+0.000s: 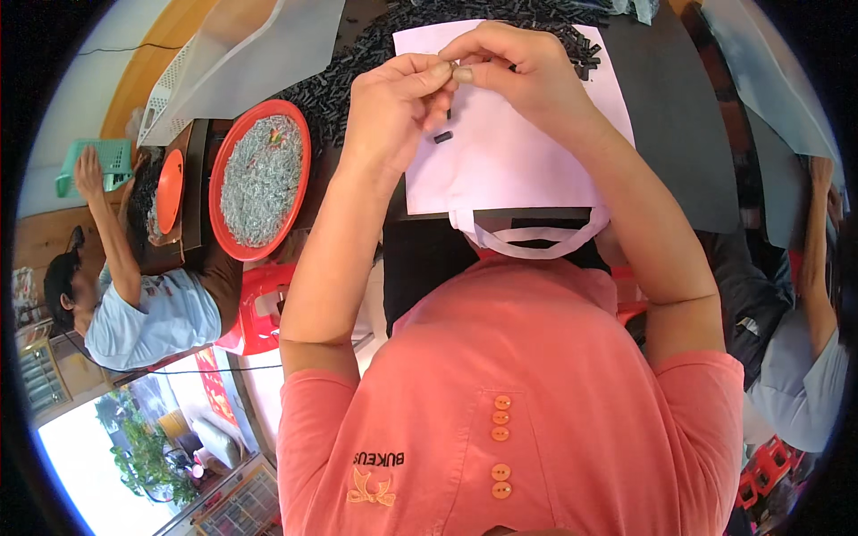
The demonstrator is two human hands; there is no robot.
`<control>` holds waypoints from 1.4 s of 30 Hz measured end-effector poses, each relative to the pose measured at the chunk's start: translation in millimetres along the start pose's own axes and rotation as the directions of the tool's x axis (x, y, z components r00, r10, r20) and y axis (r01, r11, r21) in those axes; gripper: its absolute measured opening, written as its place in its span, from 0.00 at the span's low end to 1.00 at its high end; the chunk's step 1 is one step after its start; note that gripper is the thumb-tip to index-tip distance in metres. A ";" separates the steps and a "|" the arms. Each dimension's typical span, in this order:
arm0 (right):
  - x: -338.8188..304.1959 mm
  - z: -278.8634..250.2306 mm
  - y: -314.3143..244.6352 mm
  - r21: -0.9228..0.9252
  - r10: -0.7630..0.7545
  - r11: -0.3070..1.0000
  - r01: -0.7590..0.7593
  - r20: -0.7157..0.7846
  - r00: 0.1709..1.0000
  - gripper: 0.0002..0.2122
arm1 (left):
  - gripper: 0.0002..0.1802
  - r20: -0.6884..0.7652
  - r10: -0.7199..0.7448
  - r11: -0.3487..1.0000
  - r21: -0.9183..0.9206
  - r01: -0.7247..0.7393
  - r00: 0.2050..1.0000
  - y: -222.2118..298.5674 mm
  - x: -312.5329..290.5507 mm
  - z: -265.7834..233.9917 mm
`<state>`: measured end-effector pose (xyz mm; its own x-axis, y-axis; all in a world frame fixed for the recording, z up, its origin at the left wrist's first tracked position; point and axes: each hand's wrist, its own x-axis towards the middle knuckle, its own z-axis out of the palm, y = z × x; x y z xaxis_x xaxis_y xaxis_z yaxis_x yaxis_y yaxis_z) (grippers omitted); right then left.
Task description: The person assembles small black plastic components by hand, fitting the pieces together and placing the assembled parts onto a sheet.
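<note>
Over a pale pink-white cloth bag (518, 179), my two hands meet fingertip to fingertip. My left hand (398, 103) pinches with thumb and forefinger, its other fingers curled. My right hand (532, 76) pinches at the same spot from the other side. Whatever lies between the fingertips is too small and covered to name. Below my left fingers, a small black oblong piece (443, 138) rests on the bag. A cluster of similar black pieces (585, 54) lies beyond my right hand, partly hidden by it. The bag's handle loop (536, 250) hangs toward me over the table edge.
A large heap of black pieces (366, 62) spreads along the dark table's far side. Left stands a red basin (216, 210) full of small clear, shiny pieces. Further left, a co-worker's hand (89, 174) touches a green basket (114, 159). Another person's arm (815, 241) shows at far right.
</note>
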<state>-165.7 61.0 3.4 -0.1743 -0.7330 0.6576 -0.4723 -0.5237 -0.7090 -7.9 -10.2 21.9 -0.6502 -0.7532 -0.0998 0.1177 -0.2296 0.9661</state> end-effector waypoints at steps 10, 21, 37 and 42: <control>-3.8 3.2 -16.8 -0.051 0.049 0.998 -0.044 0.102 0.994 0.05 | 0.11 0.301 -0.135 0.879 -0.404 0.254 0.944 -11.3 -1.5 -19.5; -8.0 3.5 -18.3 -0.045 0.094 0.995 -0.089 0.106 0.990 0.04 | 0.09 0.287 0.521 0.183 0.883 -0.433 0.804 -38.9 -40.5 -18.5; -14.4 12.6 -14.5 -0.179 0.061 0.984 -0.024 0.204 0.977 0.03 | 0.06 -0.167 0.087 0.992 -0.078 -0.101 0.982 -27.1 -43.5 -9.3; -14.5 14.3 -11.9 -0.208 0.052 0.978 -0.010 0.198 0.979 0.03 | 0.08 -0.165 0.081 0.984 -0.145 -0.105 0.983 -26.0 -40.9 -8.4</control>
<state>-145.2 71.6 -1.4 -0.0243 -0.8307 0.5561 -0.6401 -0.4144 -0.6470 21.9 21.4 -1.1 -0.5058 -0.8606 -0.0592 0.2931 -0.2360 0.9265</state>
